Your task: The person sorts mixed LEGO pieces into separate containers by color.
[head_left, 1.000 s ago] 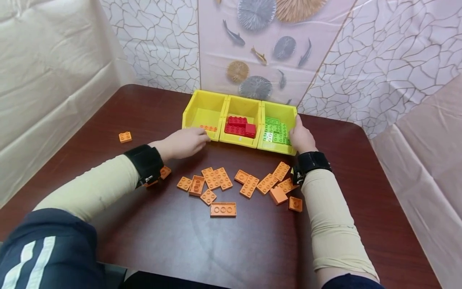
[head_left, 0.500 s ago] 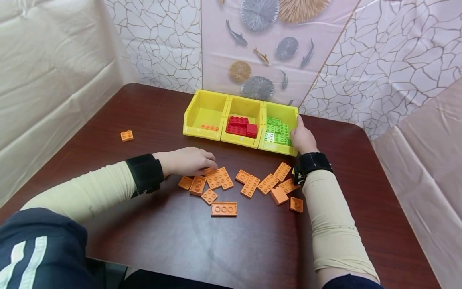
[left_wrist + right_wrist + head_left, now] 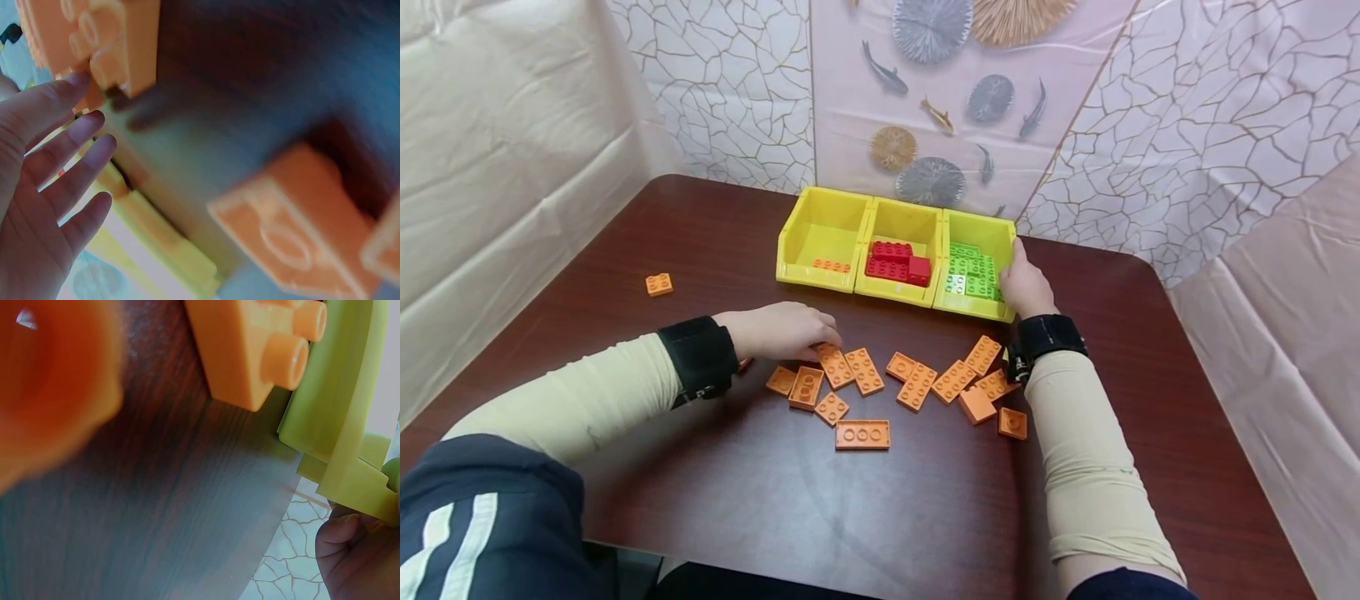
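My left hand point(image 3: 786, 327) pinches the far end of an orange toy brick point(image 3: 836, 368) with eight or so studs hidden partly by the fingertips. In the left wrist view, the thumb and index fingertip meet at that brick's edge, while the other fingers spread loosely. Beside it lie another long orange brick point(image 3: 865, 372) and an upturned orange brick point(image 3: 806, 388). At the right, my right hand point(image 3: 1028, 283) grips the side wall of the right yellow bin point(image 3: 973, 307), thumb over the rim. Curled fingers show beneath the rim in the right wrist view. Green bricks point(image 3: 980, 275) lie inside.
The middle yellow bin point(image 3: 891, 290) holds red bricks point(image 3: 891, 260); the left yellow bin point(image 3: 815, 276) holds an orange brick point(image 3: 831, 266). Several orange bricks spread across the dark table point(image 3: 737, 492), including a small one point(image 3: 659, 284) at far left. A patterned cloth point(image 3: 737, 100) hangs behind.
My left hand has come down from the left bin's front to the orange bricks and now pinches one, which has shifted slightly left, away from its neighbour. The right hand keeps its grip.
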Tool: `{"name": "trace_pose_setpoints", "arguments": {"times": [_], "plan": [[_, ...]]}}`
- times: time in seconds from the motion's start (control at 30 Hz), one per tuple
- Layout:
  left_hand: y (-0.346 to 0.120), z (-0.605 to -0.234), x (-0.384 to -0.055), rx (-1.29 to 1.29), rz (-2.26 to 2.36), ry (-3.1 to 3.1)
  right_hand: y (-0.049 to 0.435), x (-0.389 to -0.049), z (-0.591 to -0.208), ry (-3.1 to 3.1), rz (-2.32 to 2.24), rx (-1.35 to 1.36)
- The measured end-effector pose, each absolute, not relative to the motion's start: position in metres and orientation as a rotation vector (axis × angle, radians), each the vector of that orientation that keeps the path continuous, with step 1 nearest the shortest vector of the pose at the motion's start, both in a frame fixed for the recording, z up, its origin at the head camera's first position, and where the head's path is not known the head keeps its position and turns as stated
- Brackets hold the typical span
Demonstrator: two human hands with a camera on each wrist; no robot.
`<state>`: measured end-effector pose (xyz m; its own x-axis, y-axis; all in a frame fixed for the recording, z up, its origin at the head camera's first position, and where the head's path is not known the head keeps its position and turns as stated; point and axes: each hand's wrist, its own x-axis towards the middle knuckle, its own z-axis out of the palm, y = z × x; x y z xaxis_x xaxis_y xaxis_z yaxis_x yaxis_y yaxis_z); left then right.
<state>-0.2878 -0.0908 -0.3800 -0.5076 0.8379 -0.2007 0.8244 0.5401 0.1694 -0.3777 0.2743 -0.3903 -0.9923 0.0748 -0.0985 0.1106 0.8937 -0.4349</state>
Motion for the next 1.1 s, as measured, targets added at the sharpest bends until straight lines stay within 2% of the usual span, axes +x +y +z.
{"name": "trace_pose_setpoints", "arguments": {"times": [0.23, 0.4, 0.57, 0.83, 1.1], "plan": [[-0.120, -0.363, -0.294, 1.302, 0.135, 2.688, 0.272, -0.378, -0.387, 2.990, -0.687, 0.141], [-0.131, -0.351, -0.308, 1.102, 0.156, 2.913, 0.271, -0.379, -0.385, 2.977, -0.694, 0.143], [-0.120, -0.347, -0.338, 0.812, 0.163, 3.054, 0.272, -0.378, -0.389, 2.961, -0.703, 0.160], [-0.089, -0.356, -0.385, 0.491, 0.269, 3.088, 0.276, -0.378, -0.393, 2.960, -0.717, 0.174], [-0.073, -0.366, -0.404, 0.374, 0.289, 3.007, 0.277, -0.379, -0.394, 2.964, -0.733, 0.196]]}}
